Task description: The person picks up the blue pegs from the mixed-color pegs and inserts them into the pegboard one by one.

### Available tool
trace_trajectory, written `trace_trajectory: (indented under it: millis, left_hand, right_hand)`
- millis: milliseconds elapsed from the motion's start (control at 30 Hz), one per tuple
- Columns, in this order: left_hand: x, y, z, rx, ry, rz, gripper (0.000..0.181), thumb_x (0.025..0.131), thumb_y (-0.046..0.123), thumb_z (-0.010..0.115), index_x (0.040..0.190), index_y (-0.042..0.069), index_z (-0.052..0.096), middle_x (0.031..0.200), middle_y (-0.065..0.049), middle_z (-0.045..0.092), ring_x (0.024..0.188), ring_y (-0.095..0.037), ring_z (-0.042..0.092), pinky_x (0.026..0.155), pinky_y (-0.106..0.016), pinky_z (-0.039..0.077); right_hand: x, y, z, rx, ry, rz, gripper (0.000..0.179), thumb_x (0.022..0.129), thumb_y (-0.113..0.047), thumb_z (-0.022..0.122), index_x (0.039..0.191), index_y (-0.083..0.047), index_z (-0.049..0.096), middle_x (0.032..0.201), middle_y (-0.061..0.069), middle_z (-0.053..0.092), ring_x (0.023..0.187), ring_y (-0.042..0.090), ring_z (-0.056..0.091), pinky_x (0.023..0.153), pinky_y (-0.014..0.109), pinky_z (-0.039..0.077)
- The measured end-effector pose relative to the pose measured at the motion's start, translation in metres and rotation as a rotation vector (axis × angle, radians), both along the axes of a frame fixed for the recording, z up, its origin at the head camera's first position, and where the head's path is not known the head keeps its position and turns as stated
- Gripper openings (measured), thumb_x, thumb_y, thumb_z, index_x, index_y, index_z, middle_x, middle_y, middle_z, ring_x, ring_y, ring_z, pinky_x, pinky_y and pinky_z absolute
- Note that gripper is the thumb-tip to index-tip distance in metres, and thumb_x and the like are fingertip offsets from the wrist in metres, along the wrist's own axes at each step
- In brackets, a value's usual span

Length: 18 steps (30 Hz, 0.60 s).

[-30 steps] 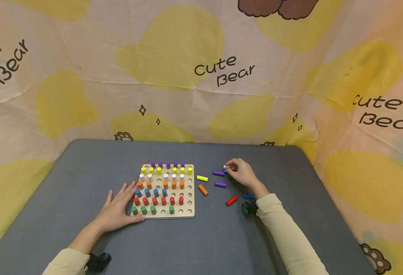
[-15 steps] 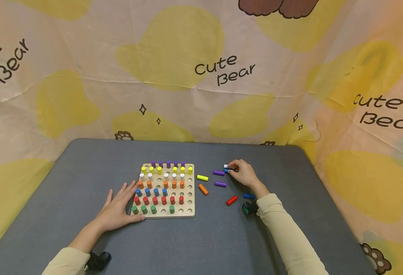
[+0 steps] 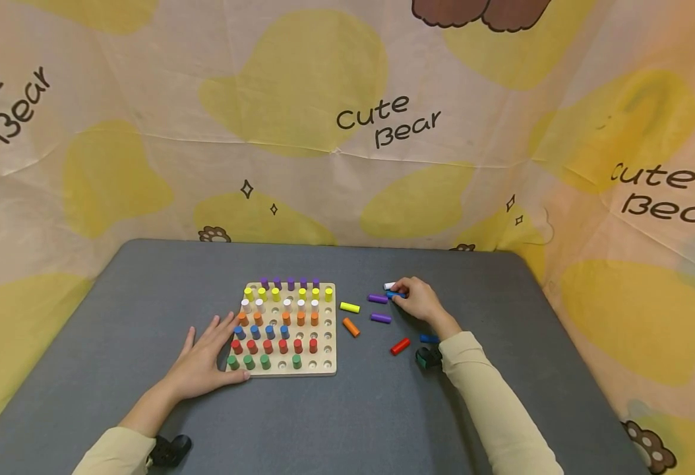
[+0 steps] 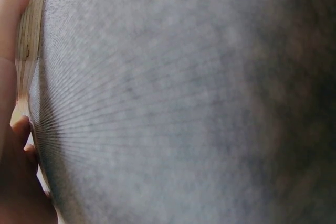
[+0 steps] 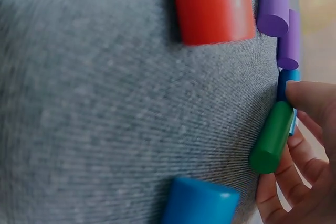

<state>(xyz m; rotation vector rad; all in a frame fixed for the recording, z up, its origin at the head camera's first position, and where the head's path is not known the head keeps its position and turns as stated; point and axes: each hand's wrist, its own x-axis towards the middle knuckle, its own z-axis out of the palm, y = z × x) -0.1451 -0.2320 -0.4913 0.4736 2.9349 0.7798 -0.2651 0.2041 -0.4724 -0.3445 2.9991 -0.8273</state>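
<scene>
We see the blue peg (image 3: pixel 393 295) on the far right of the table (image 3: pixel 264 429), beside the purple pegs (image 3: pixel 377 299), with a white peg (image 3: pixel 389 286) just beyond it. Our right hand (image 3: pixel 420 302) has thumb and fingers closed about it; we cannot tell whether it is off the cloth. The wrist view shows a green peg (image 5: pixel 271 137) lying close to our thumb. Our left hand (image 3: pixel 202 363) lies with fingers spread along the left side of the peg board (image 3: pixel 320 336), its thumb on the near edge.

We judge the peg light, stiff and hard to break, probably painted wood, smooth enough to roll or slip under a careless pinch. We would hold it across its round sides near one end, leaving the other end bare.
</scene>
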Motion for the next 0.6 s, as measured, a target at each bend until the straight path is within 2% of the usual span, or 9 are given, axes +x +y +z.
trace_trajectory:
  millis: [267,600]
  left_hand:
    - [-0.0001,0.0004,0.0006,-0.001,-0.005,0.002,0.109,0.065,0.068,0.067,0.149,0.020,0.017,0.153,-0.013,0.018,0.139,-0.041,0.011,0.103,-0.065,-0.007]
    - [-0.0005,0.0003,-0.0002,0.004,-0.001,0.003,0.109,0.065,0.068,0.066,0.149,0.021,0.016,0.153,-0.013,0.017,0.139,-0.040,0.011,0.103,-0.065,-0.008]
  right_hand:
    - [-0.0011,-0.0017,0.0015,0.010,-0.029,0.006,0.013,0.083,-0.014,0.066,0.096,-0.010,0.068,0.088,0.006,0.058,0.080,0.020,0.053,0.071,0.035,0.044]
    - [0.0002,-0.0009,0.0024,0.004,-0.014,0.014,0.011,0.083,-0.013,0.067,0.093,-0.011,0.068,0.085,0.005,0.057,0.077,0.018,0.051,0.069,0.033,0.042]
